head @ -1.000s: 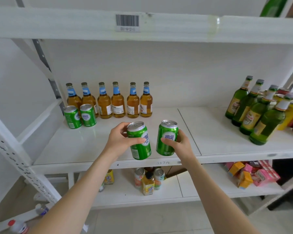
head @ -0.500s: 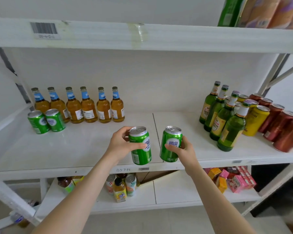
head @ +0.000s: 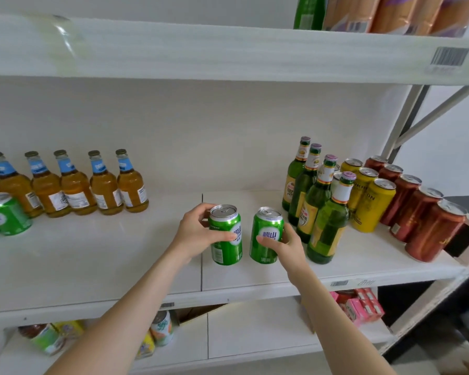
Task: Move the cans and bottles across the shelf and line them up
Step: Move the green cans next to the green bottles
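Shelf (head: pixel 92 261) holds green bottles (head: pixel 322 212) on your right, amber bottles (head: pixel 76 185) far left. Near the green ones, your left hand (head: pixel 198 231) wraps the left can (head: pixel 226 244), your right hand (head: pixel 284 246) the right can (head: pixel 266 234). Carry both upright and level.

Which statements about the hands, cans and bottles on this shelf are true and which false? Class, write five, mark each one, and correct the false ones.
1. The left hand grips a green can, and the right hand grips a second green can. True.
2. The amber bottles stand at the right end of the shelf. False: they stand at its left, along the back.
3. The green bottles stand just right of the second green can. True.
4. The yellow cans lie on their sides. False: they stand upright.
5. The red cans are furthest right on the shelf. True.
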Motion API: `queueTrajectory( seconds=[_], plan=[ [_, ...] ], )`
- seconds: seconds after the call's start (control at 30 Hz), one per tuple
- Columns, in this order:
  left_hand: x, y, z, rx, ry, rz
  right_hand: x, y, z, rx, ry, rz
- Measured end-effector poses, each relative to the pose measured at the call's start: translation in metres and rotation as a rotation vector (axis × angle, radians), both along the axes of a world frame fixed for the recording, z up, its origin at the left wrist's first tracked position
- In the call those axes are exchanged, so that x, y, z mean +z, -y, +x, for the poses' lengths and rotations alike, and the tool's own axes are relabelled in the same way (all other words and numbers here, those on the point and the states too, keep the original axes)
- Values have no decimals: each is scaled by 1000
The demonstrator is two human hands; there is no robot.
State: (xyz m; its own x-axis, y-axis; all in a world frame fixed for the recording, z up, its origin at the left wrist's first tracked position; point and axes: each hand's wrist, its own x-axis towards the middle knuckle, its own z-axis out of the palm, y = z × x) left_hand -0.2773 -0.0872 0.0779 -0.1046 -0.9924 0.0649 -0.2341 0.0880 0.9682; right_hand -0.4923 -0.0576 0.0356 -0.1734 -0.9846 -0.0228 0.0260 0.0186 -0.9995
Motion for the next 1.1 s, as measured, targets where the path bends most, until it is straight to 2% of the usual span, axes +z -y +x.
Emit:
queueTrajectory(
  seconds=[0.43,1.1],
  plan=[
    [-26,58,-64,127,-14,-11,-18,77,-56,83,20,45],
    [-77,182,-77,90,-4,-43,-67,216,-51,-69,16,-24]
  ],
)
